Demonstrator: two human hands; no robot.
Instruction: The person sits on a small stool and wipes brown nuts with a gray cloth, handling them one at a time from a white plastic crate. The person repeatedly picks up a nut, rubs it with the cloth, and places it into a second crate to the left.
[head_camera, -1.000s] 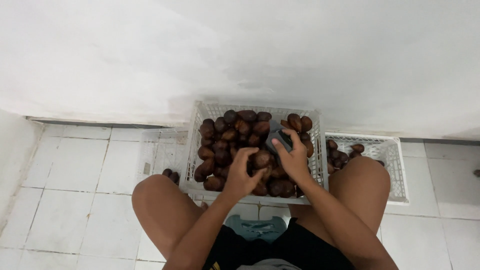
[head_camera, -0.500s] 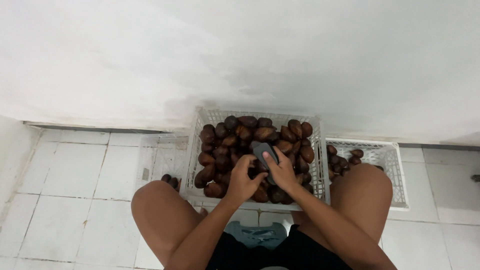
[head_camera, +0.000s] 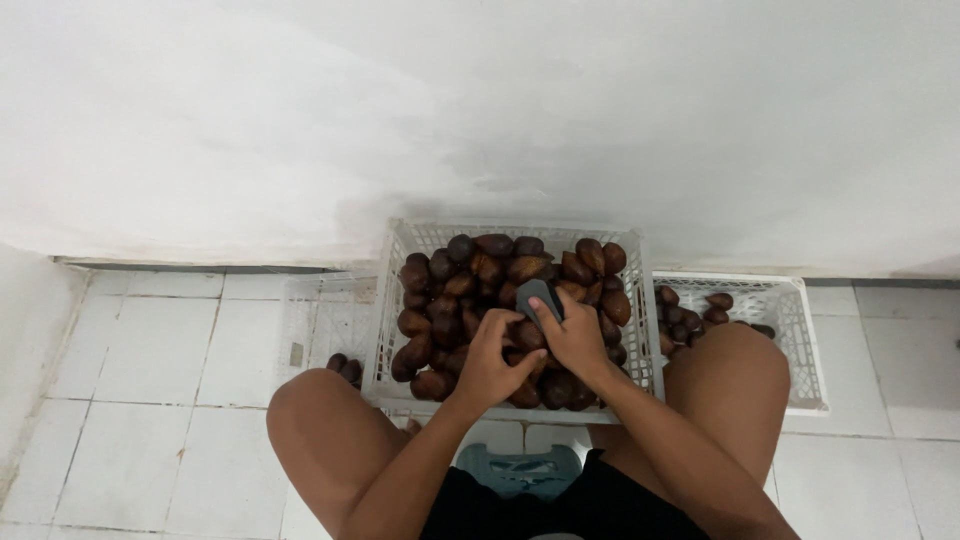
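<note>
A white plastic crate (head_camera: 384, 300) stands in front of me against the wall, heaped with brown scaly fruits (head_camera: 480, 265). Both my hands meet over its near middle. My left hand (head_camera: 488, 362) is closed around one brown fruit (head_camera: 527, 336). Right beside it, my right hand (head_camera: 578, 338) grips a small grey tool (head_camera: 539, 297) whose end sticks up above the fingers, touching that fruit. My bare knees flank the crate's near edge.
To the right is a second white crate (head_camera: 803, 345) holding several fruits (head_camera: 685, 315). A low white crate (head_camera: 315, 320) on the left has a couple of fruits (head_camera: 345, 368). A grey stool (head_camera: 520, 468) is under me, with a white tiled floor (head_camera: 160, 350) and white wall (head_camera: 480, 110) around.
My right hand came back from the crate's far right to the middle with the grey tool. Both hands have closed in together around one fruit.
</note>
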